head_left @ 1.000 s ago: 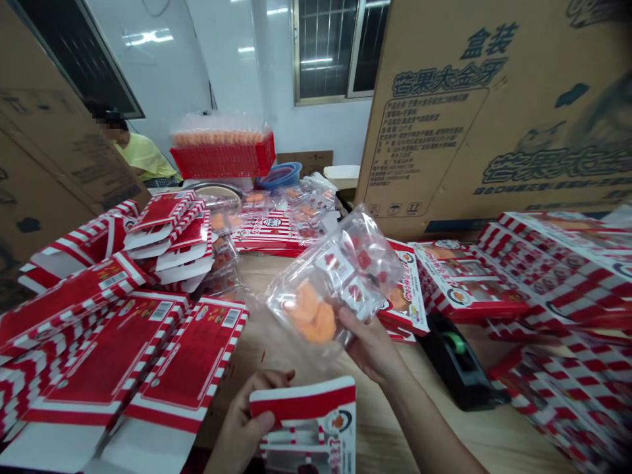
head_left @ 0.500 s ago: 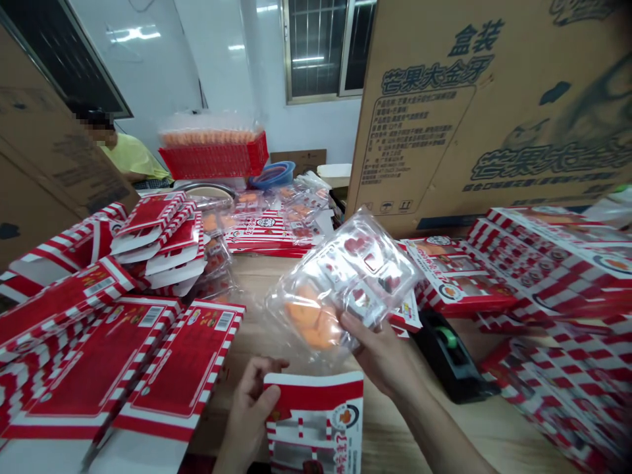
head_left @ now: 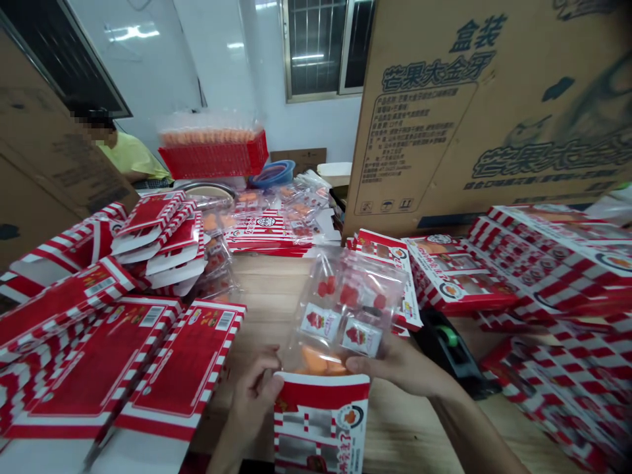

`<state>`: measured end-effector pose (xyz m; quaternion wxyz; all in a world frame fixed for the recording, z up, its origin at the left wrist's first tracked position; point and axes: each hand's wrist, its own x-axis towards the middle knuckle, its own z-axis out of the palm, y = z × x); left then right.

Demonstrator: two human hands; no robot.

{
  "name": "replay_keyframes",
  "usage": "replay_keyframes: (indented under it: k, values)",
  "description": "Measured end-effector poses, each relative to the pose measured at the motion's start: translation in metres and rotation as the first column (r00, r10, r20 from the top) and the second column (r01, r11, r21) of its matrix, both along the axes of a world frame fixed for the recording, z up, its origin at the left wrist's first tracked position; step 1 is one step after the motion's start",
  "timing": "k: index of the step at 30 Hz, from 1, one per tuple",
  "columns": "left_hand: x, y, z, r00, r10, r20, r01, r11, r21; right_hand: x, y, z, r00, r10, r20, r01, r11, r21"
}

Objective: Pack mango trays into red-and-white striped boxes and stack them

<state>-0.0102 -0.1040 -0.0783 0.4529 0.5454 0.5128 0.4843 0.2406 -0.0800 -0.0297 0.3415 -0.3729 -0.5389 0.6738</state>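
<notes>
A: Held what, and where?

B: Clamped the printed box (head_left: 323,392) by its upper left corner in the left hand (head_left: 251,401); gripped the clear tray (head_left: 320,322) by its right side in the right hand (head_left: 405,365), at the box's top edge. Couldn't see the tray's lower end — inside the box or behind, couldn't tell.

A: Called for what, done well?

B: Called, probably, for squaring tray with box and pressing lightly, to spare the rim.

A: Read anything?

B: Made out 盒装 and 芒果大金牙 on the big carton (head_left: 488,118) — couldn't read the rest. Spotted barcodes (head_left: 150,315) on red boxes (head_left: 172,365) at left.
</notes>
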Motion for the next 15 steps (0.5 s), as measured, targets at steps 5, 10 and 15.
replay_keyframes:
  k: [5, 10, 15]
  values:
    - [-0.008, 0.007, 0.022, 0.962, -0.206, -0.177, 0.225, 0.97, 0.097, -0.004, 0.01, 0.016, 0.982, -0.163, -0.093, 0.177, 0.97, 0.168]
    - [-0.007, 0.004, 0.009, 0.99, -0.059, -0.127, 0.066, 0.997, 0.051, -0.006, 0.027, 0.044, 0.801, -0.552, -0.233, 0.595, 0.689, 0.413]
    - [0.006, -0.009, -0.023, 0.979, 0.206, 0.004, -0.206, 0.979, 0.007, -0.003, 0.024, 0.039, 0.935, -0.354, 0.013, 0.311, 0.838, 0.449]
